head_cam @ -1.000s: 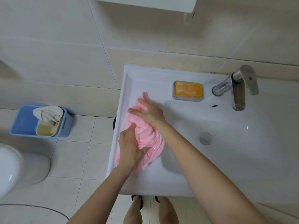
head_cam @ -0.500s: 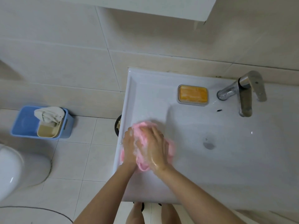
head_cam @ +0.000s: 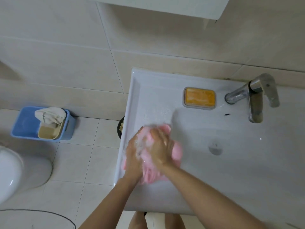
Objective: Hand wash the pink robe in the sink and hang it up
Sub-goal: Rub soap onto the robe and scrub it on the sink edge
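The pink robe point(head_cam: 177, 151) was a soapy ball at the left edge of the sink point(head_cam: 130, 104). The left hand point(head_cam: 133, 157) and right hand point(head_cam: 160, 150) each gripped it, pressed together, likely to rub the suds in. The orange soap point(head_cam: 199, 98) waited near the back edge.

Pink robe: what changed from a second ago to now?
The pink robe went from stretched along the left ledge of the sink to a sudsy bundle gathered nearer the person. The right hand, earlier flat on its far end, drew back and now grips it against the left hand. Soap bar, faucet and blue bin stayed put.
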Tool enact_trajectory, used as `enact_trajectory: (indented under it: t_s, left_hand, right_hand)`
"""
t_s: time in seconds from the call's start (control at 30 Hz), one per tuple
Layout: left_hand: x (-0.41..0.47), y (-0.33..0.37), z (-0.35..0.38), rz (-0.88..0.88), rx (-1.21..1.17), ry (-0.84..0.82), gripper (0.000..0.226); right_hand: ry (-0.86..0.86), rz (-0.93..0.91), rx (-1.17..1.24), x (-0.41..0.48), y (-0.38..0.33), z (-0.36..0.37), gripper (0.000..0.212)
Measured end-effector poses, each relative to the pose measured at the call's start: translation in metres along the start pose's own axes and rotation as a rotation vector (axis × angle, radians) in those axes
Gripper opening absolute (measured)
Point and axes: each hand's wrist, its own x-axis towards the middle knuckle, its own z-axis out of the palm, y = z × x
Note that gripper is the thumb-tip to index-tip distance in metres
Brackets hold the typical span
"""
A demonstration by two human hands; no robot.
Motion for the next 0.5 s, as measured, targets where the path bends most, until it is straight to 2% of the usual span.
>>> enact_trajectory:
  t_s: [0.03,0.07,0.1,0.13,0.17,0.23,0.3,0.37,0.4,0.43,0.5]
  left_hand:
    - [0.001,0.001,0.0,0.002,-0.002,-0.007,0.07]
    - [0.003,0.004,0.0,0.013,-0.02,-0.017,0.075]
    - [0.007,0.006,0.0,0.035,-0.078,-0.01,0.062]
    - [0.01,0.013,0.001,0.067,-0.113,-0.004,0.038]
    - [0.013,0.016,0.003,0.097,-0.105,0.024,0.026]
    - [0.017,0.02,0.001,0.03,-0.118,0.029,0.024]
    - [0.019,0.012,0.002,-0.055,-0.159,0.022,0.018]
    - [0.016,0.009,0.003,-0.043,-0.017,0.015,0.027]
    - [0.017,0.009,0.002,-0.01,0.054,-0.005,0.037]
    - [0.013,0.012,0.0,0.034,0.079,-0.039,0.046]
    - [0.012,0.01,0.001,0.095,-0.015,-0.02,0.034]
  right_hand:
    - [-0.064,-0.038,-0.04,0.01,0.002,0.005,0.016]
    - [-0.051,-0.114,-0.099,0.03,0.007,0.01,0.018]
    - [-0.084,-0.143,-0.121,0.058,0.008,0.008,0.018]
    - [-0.099,-0.063,-0.104,0.082,0.006,0.001,0.016]
    - [-0.086,0.068,-0.06,0.093,0.005,-0.003,0.011]
    - [-0.006,0.245,0.055,0.072,-0.008,-0.013,0.016]
    - [0.014,0.134,0.083,0.019,-0.023,-0.019,0.014]
    - [0.041,0.035,0.015,-0.015,-0.026,-0.017,0.008]
    - [0.068,-0.011,-0.002,-0.009,-0.02,-0.01,0.005]
    - [0.1,-0.023,-0.037,0.01,-0.012,0.0,0.014]
    - [-0.002,0.046,-0.142,0.066,-0.001,0.007,0.022]
